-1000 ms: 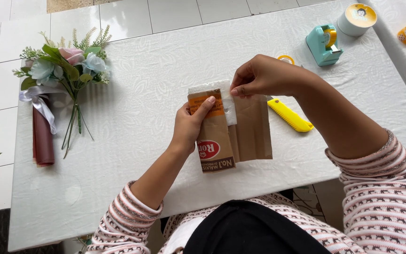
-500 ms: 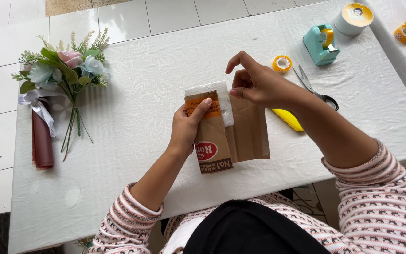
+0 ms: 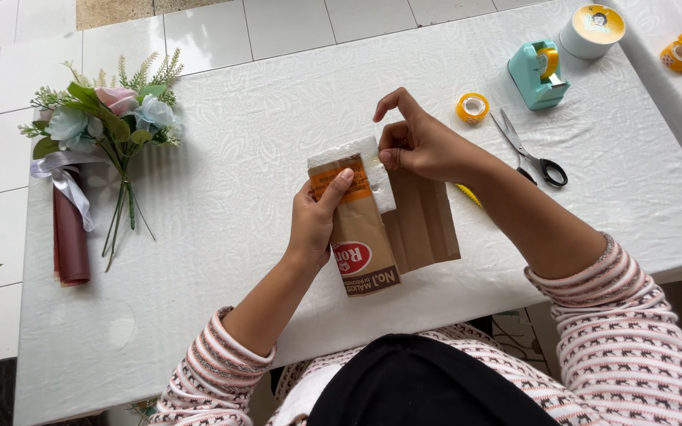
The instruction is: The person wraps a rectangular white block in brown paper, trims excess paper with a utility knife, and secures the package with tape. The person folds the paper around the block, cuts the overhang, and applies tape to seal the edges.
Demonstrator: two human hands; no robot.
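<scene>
Near the tabletop's front edge, the left hand [image 3: 315,225] grips a flat brown cardboard box [image 3: 372,237] wrapping a white foam block [image 3: 361,156]; the right hand [image 3: 420,146] pinches the foam's corner with fingertips pressed together.

A table [image 3: 238,158] covered by a white embossed cloth is seen; a flower bouquet [image 3: 96,150], tape dispenser [image 3: 537,75], tape roll [image 3: 473,106] and scissors [image 3: 526,150] (blades closed) are laid on it.
</scene>
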